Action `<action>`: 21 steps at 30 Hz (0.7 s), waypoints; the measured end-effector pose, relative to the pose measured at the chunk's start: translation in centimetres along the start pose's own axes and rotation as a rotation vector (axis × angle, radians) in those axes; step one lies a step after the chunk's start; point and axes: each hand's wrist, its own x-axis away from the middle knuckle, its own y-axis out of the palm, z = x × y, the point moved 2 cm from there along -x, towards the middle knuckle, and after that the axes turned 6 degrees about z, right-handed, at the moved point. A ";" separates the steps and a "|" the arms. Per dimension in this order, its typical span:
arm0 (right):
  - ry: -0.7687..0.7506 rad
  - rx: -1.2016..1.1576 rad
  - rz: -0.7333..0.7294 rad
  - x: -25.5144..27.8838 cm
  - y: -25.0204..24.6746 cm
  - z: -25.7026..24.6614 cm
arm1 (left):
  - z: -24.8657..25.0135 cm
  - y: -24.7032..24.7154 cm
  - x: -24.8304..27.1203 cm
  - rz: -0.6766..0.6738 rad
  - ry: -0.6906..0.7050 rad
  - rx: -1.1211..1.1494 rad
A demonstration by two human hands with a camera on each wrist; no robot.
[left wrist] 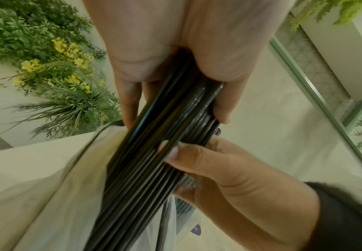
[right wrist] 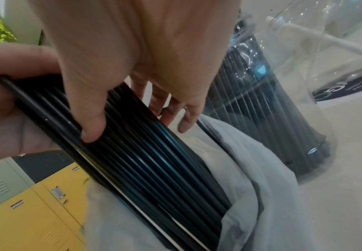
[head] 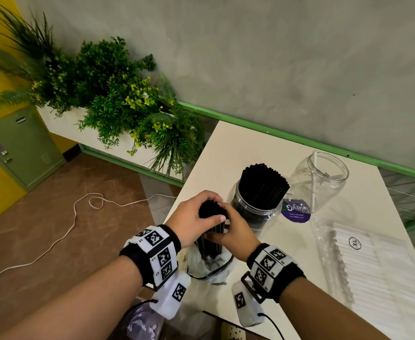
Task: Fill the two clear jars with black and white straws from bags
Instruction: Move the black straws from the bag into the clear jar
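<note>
A bundle of black straws [head: 211,218] stands upright, its lower part inside a crumpled clear plastic bag [head: 210,266] at the table's near left corner. My left hand [head: 198,213] curls round the top of the bundle, and my right hand [head: 234,233] grips it just below. In the wrist views the bundle [left wrist: 149,161] [right wrist: 145,161] runs between thumb and fingers of each hand. Behind stands a clear jar [head: 256,204] packed with black straws. Further right, a second clear jar [head: 324,177] holds one white straw [head: 314,182].
A clear bag of white straws [head: 363,263] lies on the white table [head: 238,148] at the right. A purple label [head: 296,212] lies between the jars. Plants [head: 118,94], green and yellow lockers [head: 17,148] and a white cable [head: 61,231] on the floor are to the left.
</note>
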 end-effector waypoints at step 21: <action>0.091 -0.107 0.098 -0.5 -0.7 0.3 | -0.6 0.0 -1.5 -0.021 -0.035 0.012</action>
